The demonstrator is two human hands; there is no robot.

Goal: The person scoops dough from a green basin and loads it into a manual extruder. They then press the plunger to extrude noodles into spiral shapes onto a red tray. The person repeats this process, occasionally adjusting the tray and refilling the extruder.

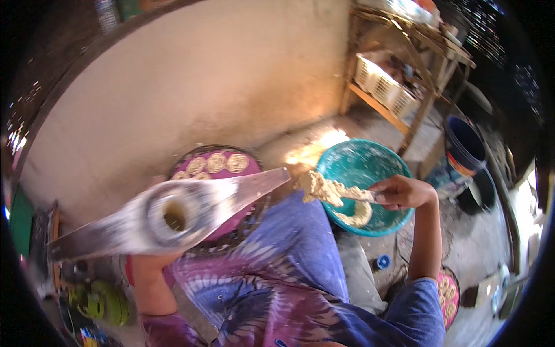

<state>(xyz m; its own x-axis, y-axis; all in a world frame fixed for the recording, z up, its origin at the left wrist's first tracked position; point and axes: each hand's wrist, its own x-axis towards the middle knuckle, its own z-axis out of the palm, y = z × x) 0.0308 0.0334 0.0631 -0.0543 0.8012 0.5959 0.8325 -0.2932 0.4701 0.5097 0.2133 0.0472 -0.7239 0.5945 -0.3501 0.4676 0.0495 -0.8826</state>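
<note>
My left hand (163,260) is mostly hidden beneath a long dough press (254,189) with tapered ends, which it holds up. A round hole in the middle of the press shows a hollow tube; motion blurs the whole piece. My right hand (403,192) is closed round the end of a narrow scoop-like tool (376,197), whose exact kind the dough hides. Pale, crumbly dough (324,189) is heaped along it, close to the right tip of the press. Below lies a teal basin (370,157), smeared inside, with a lump of dough (359,215) in it.
Behind the press, a pink round tray (250,169) carries several patterned dough discs (216,162). Another pink tray (452,312) of discs lies at lower right. A wooden rack (378,106) with a white basket (383,87), dark buckets (466,141) and a blue cap (383,262) stand right.
</note>
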